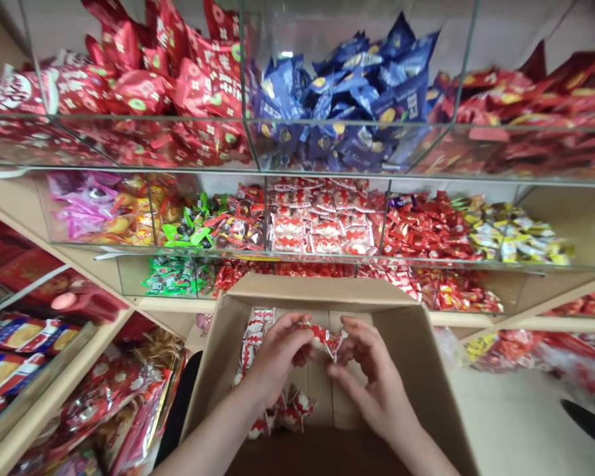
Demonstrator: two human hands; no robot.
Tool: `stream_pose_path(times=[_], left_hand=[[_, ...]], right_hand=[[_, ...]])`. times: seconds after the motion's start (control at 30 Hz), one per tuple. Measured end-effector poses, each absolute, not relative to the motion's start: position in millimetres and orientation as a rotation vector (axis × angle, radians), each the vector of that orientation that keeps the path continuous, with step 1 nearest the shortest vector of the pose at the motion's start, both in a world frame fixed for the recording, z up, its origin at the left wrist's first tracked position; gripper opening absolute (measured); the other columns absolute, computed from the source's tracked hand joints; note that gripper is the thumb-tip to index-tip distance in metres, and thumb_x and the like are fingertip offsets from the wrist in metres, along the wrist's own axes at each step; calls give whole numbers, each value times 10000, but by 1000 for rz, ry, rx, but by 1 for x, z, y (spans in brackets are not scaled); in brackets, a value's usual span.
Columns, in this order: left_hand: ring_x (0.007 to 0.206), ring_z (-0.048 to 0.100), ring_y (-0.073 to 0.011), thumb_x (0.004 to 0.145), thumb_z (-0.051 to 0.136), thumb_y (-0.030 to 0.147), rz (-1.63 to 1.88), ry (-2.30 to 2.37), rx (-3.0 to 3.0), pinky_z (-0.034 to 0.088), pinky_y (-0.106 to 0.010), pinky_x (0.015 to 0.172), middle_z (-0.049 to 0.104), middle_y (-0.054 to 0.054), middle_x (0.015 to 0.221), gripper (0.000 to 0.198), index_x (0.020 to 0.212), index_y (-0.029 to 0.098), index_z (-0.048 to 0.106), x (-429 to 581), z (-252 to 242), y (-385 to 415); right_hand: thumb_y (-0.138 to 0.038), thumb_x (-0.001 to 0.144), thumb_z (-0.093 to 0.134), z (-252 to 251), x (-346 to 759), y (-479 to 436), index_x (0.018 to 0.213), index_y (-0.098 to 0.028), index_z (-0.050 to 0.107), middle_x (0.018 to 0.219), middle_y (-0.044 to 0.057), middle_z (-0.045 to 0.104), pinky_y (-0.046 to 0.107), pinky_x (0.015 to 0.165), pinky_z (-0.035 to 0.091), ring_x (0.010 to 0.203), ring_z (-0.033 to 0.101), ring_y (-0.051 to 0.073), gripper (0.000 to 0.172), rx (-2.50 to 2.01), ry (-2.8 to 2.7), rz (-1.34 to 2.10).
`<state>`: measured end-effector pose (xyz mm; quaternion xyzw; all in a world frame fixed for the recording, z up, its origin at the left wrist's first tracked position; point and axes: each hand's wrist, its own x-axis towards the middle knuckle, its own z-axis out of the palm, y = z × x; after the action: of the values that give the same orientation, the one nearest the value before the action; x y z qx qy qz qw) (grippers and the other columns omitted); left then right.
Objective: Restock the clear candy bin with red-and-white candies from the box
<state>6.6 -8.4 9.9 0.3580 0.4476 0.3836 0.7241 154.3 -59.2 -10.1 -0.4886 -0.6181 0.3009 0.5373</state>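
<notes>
- Two bare hands meet over a cardboard box (322,289), a red-and-white wrapped sweet (321,336) between them – one piece or two end to end, I can't tell.
- Left hand (280,350) has it pinched by thumb and fingers; the sweet points away to that hand's right, long axis running crosswise, tipped slightly down.
- Right hand (371,370) curls around the far end, thumb below and fingers above – whether it's gripping, I can't make out.
- Left is nearer the row of sweets (256,330) along the box's left wall; loose sweets (297,406) lie beneath that wrist.
- Box floor (344,400) shows below the right fingers; the far rim stands just beyond both hands, near the shelves (582,221).
</notes>
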Motion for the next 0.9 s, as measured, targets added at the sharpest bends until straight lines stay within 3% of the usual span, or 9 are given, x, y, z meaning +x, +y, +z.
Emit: stream_pose_path(times=[0.07, 0.13, 0.27, 0.4, 0.6, 0.9], left_hand=[[501, 503, -64, 659, 621, 242, 819, 972, 770, 285, -182, 467, 556, 48, 593, 282, 919, 170, 540, 5, 10, -7], [502, 499, -64, 677, 613, 266, 810, 914, 747, 281, -183, 465, 549, 50, 600, 303, 954, 178, 526, 3, 12, -6], [640, 567, -100, 772, 524, 392, 840, 736, 700, 329, -202, 527, 600, -10, 845, 346, 1062, 210, 469, 1, 16, -8], [650, 559, -91, 731, 581, 344, 768, 775, 744, 325, -196, 541, 604, -21, 838, 259, 914, 167, 529, -4, 9, -15], [601, 544, -87, 640, 639, 347, 587, 819, 788, 318, -192, 509, 595, -11, 779, 306, 858, 155, 542, -12, -20, -34], [554, 533, -78, 607, 642, 344, 475, 818, 855, 311, -177, 449, 580, 11, 721, 318, 837, 156, 528, -16, -48, -39]], right_hand=[[-172, 765, 551, -8, 159, -61, 1128, -252, 474, 1209, 112, 481, 329, 806, 487, 1002, 549, 210, 380, -1116, -1824, 511], [-115, 788, 494, -1, 164, -58, 1101, -235, 510, 1134, 100, 544, 303, 840, 476, 1060, 524, 204, 335, -1073, -2018, 338], [-106, 789, 502, 26, 172, -25, 958, -212, 548, 930, 75, 629, 280, 736, 500, 870, 602, 167, 204, -1112, -1939, -118], [-190, 785, 533, 57, 179, 45, 776, -192, 552, 845, 77, 641, 329, 729, 474, 828, 594, 181, 21, -1279, -1492, -548], [-204, 827, 430, 75, 185, 131, 794, -125, 586, 849, 131, 625, 325, 777, 429, 855, 557, 196, 177, -1481, -1334, -657], [-195, 821, 356, 90, 197, 162, 904, -68, 604, 883, 191, 602, 392, 775, 390, 868, 532, 280, 290, -1778, -1369, -666]])
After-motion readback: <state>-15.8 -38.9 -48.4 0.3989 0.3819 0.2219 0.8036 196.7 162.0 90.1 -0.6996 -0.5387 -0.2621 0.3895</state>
